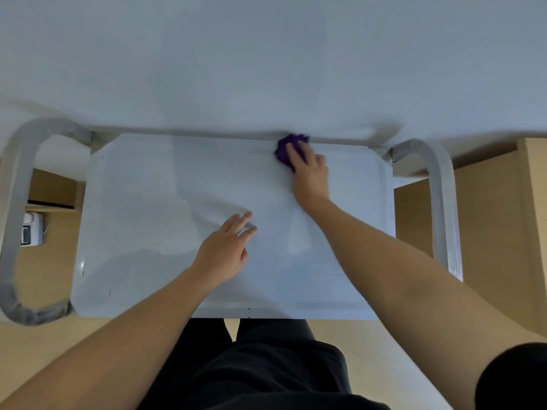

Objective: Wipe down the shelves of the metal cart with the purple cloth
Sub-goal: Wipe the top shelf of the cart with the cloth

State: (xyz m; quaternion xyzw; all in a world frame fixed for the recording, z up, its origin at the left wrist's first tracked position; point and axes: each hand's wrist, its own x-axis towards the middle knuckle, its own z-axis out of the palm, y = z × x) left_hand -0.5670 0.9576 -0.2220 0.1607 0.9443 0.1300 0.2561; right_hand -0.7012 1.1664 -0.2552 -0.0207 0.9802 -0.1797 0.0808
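The metal cart's top shelf (148, 202) fills the middle of the view, pale and shiny. A bunched purple cloth (285, 147) lies at the shelf's far edge, right of centre. My right hand (309, 173) lies on top of the cloth, fingers spread over it and pressing it onto the shelf. My left hand (228, 247) rests flat on the shelf near its middle, fingers straight and pointing up and to the right, holding nothing. The lower shelves are hidden under the top one.
Rounded metal handles stand at the cart's left end (17, 202) and right end (441, 202). A white wall (266, 54) runs right behind the cart. The floor is wooden (488, 232). A white device (31, 229) lies on the floor at the left.
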